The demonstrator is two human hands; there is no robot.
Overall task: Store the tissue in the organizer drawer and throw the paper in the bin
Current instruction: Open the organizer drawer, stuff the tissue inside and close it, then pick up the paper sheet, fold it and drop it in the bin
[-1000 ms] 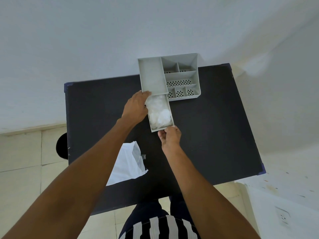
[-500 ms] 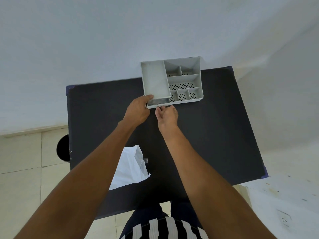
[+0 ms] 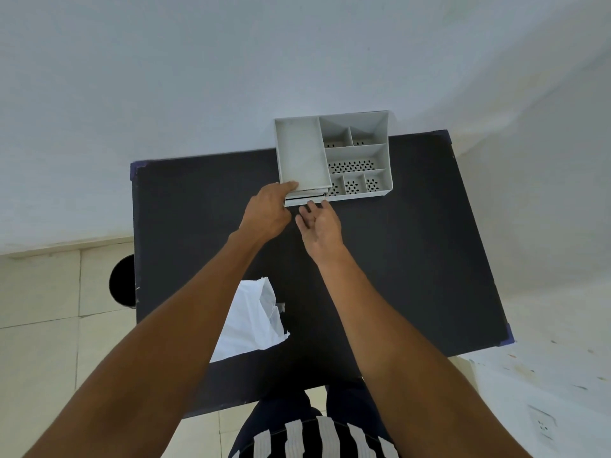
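Observation:
A grey organizer [image 3: 355, 153] with several compartments stands at the far edge of the black table [image 3: 413, 259]. Its drawer [image 3: 305, 200] is pushed in, with only the front face showing; the tissue is hidden inside. My left hand [image 3: 269, 211] rests against the organizer's front left corner, its thumb on the top edge. My right hand [image 3: 319, 224] is just in front of the drawer face with its fingers spread, a little apart from it. A white crumpled paper [image 3: 251, 322] lies on the near left part of the table, partly under my left forearm.
A round black bin [image 3: 123, 280] stands on the tiled floor just left of the table, partly hidden by the table edge. A white wall rises behind the organizer. A white surface with a socket lies at the lower right.
The drawer, pulled out with tissue in it a second ago, was pushed in by my right hand. That hand has now come slightly off the drawer front. The left hand stayed at the organizer.

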